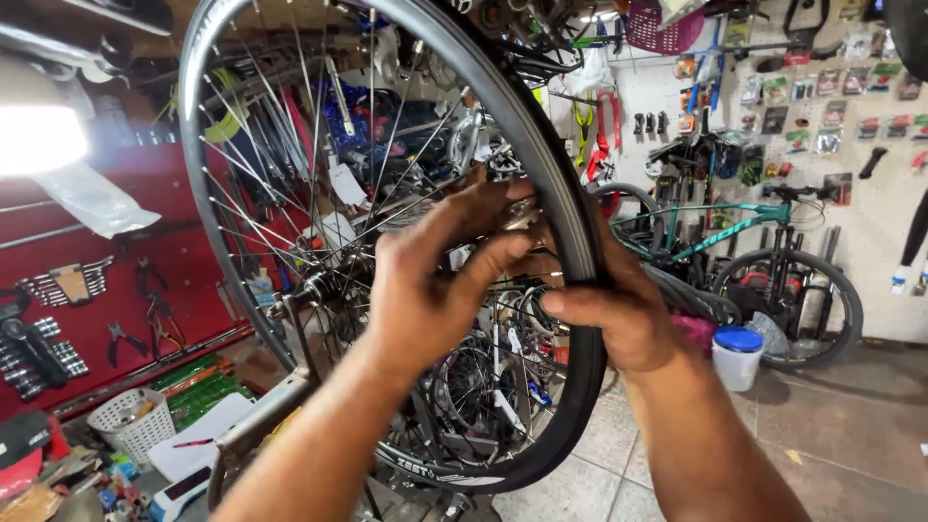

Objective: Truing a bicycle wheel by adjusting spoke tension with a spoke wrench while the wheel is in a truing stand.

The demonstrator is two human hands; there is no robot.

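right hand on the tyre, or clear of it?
Touching. Head view: the right hand wraps the black tyre, thumb pressed on its edge.

The wheel (387, 242) loses its top past the upper edge. The right hand (619, 314) hides its fingertips behind the tyre (570, 222). The left hand (435, 280) covers some spokes; both forearms run off the bottom.

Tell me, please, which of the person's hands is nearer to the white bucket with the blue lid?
Right. The right hand grips the tyre just left of the bucket; the left hand is farther left, inside the rim among the spokes.
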